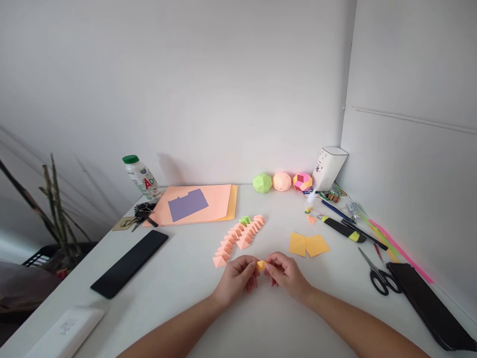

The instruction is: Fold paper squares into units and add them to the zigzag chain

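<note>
My left hand (238, 276) and my right hand (285, 272) meet over the white table (194, 278), both pinching a small folded yellow-orange paper piece (261, 265) between their fingertips. Just beyond the hands lie two rows of folded peach paper units (238, 237), with one green unit (245, 220) at the far end. Two flat orange paper squares (308, 244) lie to the right of the hands.
Three paper balls (282, 182) and a white box (328, 168) stand by the wall. Peach sheets with a purple cutout (194, 205), keys (140, 214), a bottle (142, 178) and a black slab (130, 262) lie left. Scissors (380, 276), pens (345, 226) and a phone (428, 304) lie right.
</note>
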Demonstrator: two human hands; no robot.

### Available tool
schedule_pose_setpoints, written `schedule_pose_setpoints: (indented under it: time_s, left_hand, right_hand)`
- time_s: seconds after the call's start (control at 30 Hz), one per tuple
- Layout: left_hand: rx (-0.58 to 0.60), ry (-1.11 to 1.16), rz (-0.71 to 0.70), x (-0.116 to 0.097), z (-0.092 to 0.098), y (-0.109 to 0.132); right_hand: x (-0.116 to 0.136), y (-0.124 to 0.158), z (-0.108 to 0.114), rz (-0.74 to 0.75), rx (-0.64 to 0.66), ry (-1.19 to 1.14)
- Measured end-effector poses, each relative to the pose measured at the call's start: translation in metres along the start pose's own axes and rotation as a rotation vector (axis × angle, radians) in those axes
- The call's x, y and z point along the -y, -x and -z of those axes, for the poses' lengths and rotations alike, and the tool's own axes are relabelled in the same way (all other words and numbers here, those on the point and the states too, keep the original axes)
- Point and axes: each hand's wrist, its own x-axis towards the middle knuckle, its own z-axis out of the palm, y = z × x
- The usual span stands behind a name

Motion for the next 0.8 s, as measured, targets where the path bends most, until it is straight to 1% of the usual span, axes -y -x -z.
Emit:
schedule_pose_setpoints:
  time_s: [0.17,0.33,0.47,0.7,0.77,0.8]
  left_hand:
    - [-0.048,-0.031,-0.013,-0.0045,-0.0041,0.0036]
    - [-0.055,-0.098,-0.060,-0.0050,-0.0056,0.0050]
    - [-0.052,-0.074,-0.055,-0.0009,-0.0030,0.0028]
    - [-0.077,-0.047,-0.048,0.0028,-0.0018,-0.0012]
    - [-0.117,-0.040,-0.062,0.0025,-0.0033,0.0007]
    - [-0.157,-0.051,-0.098,0.0022,-0.0043,0.0030]
  right_hand:
    - [0.0002,-0.0014,-0.0010,0.004,-0.061,0.064]
    - [0.0020,-0.0018,0.0003,0.002,-0.034,0.071]
    - [0.0026,-0.0031,0.0008,-0.012,-0.019,0.066]
    - [0.0029,-0.0059,0.0020,0.026,0.012,0.106]
    - [0.0017,-0.0062,0.0027,0.015,0.011,0.119]
    - [0.0009,-0.0063,0.0029,0.007,0.000,0.122]
